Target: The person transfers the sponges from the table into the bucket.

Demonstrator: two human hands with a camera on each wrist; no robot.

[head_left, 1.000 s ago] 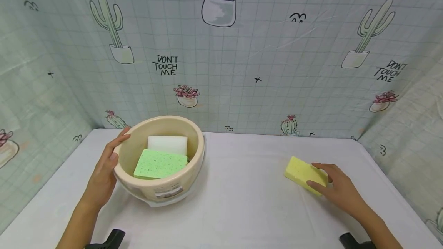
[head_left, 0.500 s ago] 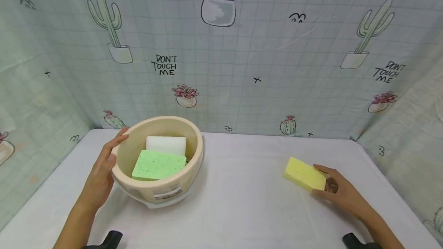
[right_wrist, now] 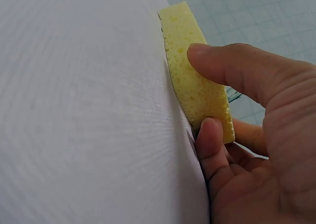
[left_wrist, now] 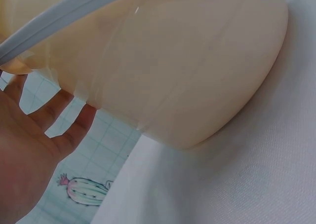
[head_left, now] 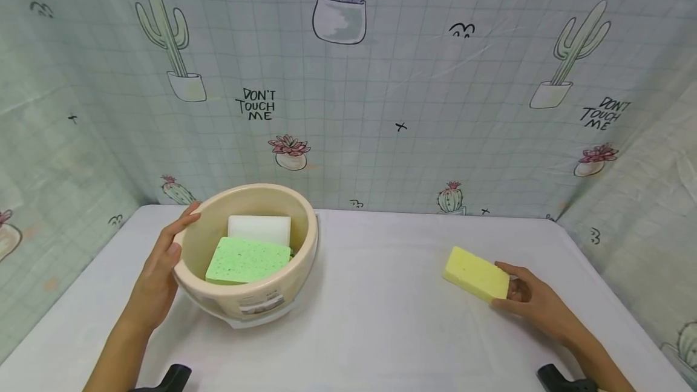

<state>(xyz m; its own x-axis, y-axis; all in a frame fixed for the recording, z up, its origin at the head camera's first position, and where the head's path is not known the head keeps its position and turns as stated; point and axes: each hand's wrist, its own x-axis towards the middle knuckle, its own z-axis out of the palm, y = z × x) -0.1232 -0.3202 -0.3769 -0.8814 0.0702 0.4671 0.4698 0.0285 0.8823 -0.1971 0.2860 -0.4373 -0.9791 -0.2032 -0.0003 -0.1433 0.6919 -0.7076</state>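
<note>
A yellow rectangular sponge (head_left: 476, 273) is pinched at its near end between thumb and fingers of the right hand (head_left: 530, 303) on the white-clothed counter (head_left: 376, 301). Well apart, a tilted cream plastic bowl (head_left: 247, 288), containing a green sponge (head_left: 247, 260) and a white sponge (head_left: 259, 230), is steadied by the left hand (head_left: 158, 277), fingers straight against its rim.

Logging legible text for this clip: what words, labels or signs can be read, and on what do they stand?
"DON'T TOUCH ME", printed on the backdrop cloth, left of centre.
"DON'T TOUCH ME", again on the same cloth, at the right.
Sticker on the front of the beige bowl: print too small to read.
The yellow sponge, green sponge and white sponge bear no text.
</note>
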